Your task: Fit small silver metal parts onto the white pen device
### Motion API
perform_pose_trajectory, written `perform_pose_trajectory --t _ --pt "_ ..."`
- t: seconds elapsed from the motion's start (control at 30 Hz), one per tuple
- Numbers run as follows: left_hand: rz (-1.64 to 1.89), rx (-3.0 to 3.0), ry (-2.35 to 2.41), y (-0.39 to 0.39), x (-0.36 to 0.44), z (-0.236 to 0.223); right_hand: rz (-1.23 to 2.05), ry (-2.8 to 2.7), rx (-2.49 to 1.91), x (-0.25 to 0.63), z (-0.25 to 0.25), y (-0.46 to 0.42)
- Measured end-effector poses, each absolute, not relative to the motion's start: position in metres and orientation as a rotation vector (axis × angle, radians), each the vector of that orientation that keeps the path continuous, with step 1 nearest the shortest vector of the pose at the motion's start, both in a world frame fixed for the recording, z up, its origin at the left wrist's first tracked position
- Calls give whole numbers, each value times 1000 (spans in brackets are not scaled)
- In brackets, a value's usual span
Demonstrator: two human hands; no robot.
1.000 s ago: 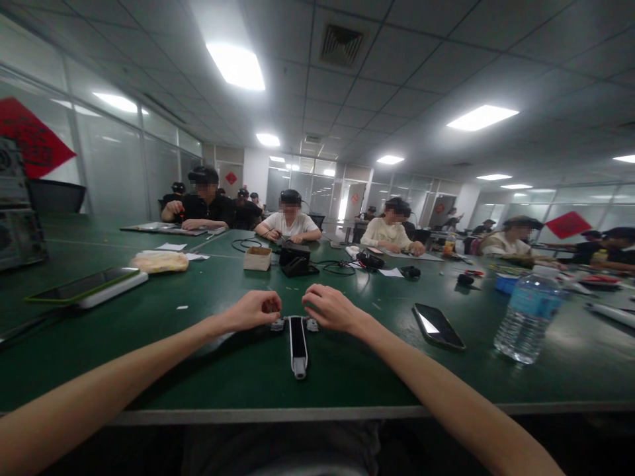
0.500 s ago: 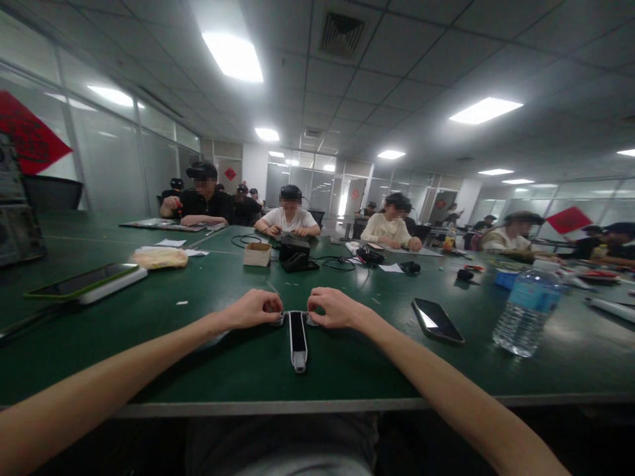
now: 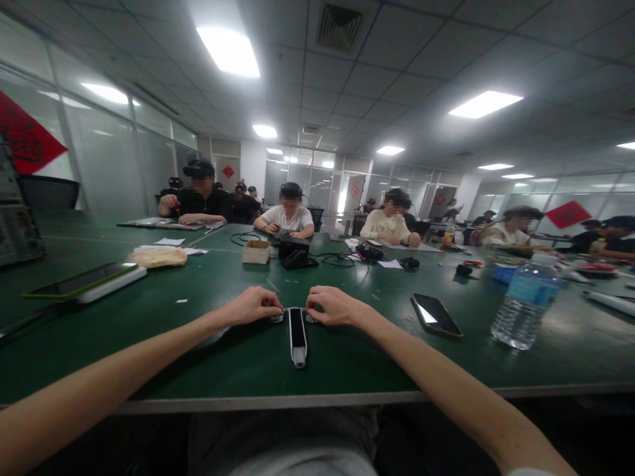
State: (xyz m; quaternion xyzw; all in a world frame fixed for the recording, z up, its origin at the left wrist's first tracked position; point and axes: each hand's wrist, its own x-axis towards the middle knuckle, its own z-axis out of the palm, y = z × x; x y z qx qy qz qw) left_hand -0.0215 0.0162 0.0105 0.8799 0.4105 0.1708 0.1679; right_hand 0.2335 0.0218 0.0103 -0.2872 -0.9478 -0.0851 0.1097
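Observation:
A long black device with a white end (image 3: 298,336) lies lengthwise on the green table (image 3: 149,357), close to the near edge. My left hand (image 3: 253,307) pinches a small grey part at its far left side, fingers curled closed. My right hand (image 3: 335,305) pinches the matching small part at its far right side, also closed. Both forearms reach out over the table edge.
A black phone (image 3: 435,315) and a water bottle (image 3: 525,301) lie to the right. A tablet on a white base (image 3: 84,282) sits at left, a small cardboard box (image 3: 256,252) and black gear with cables (image 3: 296,254) farther back. Several people sit along the far side.
Both hands have drawn in against the far end of the black device and closed on its side parts. The view has tilted slightly upward.

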Motion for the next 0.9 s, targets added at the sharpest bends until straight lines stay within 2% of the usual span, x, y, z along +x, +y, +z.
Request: perform_pose_trajectory --t 0.9 --pt "609 2310 1195 11 -15 8 -257 -2818 -866 232 13 17"
